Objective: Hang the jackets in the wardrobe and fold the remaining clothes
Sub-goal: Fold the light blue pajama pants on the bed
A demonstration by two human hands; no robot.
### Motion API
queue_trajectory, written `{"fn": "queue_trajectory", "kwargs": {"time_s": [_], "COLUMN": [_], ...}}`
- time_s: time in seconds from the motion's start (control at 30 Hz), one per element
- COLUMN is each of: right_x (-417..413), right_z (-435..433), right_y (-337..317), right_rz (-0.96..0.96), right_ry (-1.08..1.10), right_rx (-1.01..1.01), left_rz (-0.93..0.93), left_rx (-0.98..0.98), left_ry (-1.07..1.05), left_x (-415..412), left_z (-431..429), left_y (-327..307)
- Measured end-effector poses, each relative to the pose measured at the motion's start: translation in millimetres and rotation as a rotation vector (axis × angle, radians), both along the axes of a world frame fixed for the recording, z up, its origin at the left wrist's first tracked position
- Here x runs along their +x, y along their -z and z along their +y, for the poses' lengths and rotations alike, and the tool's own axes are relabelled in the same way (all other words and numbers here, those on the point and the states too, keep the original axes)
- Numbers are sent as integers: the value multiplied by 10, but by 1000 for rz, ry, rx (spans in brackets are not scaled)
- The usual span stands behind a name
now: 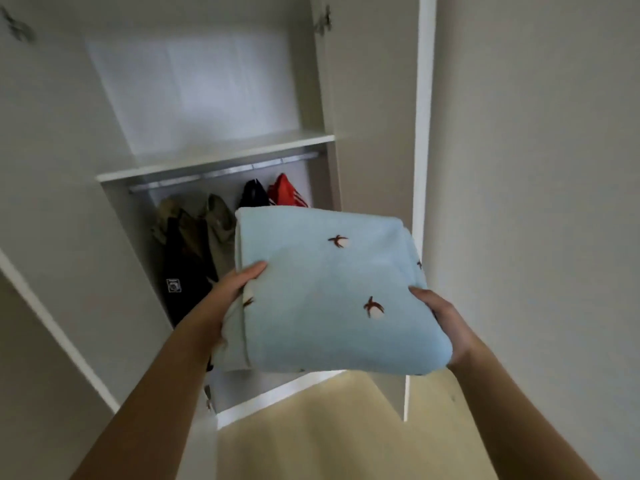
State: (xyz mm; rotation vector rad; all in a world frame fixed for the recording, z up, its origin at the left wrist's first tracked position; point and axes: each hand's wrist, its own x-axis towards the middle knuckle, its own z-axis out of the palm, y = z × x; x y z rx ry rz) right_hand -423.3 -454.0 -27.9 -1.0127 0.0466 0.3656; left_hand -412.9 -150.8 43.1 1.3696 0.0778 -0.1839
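The wardrobe is stood open, with jackets hung below its shelf. The folded blue garment is held in front of them, clamped at either side by the left grip and right grip. It is best kept level and slid flat onto the shelf, so the folds are kept.

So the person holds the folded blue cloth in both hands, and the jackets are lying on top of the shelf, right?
Not quite. The jackets are not on the shelf; they hang from the rail under it, as the head view shows. The left hand and the right hand do hold the folded blue cloth.
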Motion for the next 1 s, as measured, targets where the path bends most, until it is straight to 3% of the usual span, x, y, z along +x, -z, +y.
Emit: {"fn": "queue_trajectory", "kwargs": {"time_s": [0.23,0.53,0.8,1.0], "right_x": [1211,3113,4792,6040], "right_z": [822,1250,2031,3127], "right_y": [-359,-674,-1819,-2650], "right_rz": [-136,-206,-391,-591], "right_ry": [-202,-368,-377,-312], "right_rx": [4,-120,-216,-178], "left_rz": [-153,-189,-254,-431], "left_rx": [13,68,-55,72], "left_ry": [-133,-254,-301,-354], "left_x": [621,2029,3345,4483], "left_z": [885,1323,1986,2991], "left_y": [-211,-205,-1177,-2075]}}
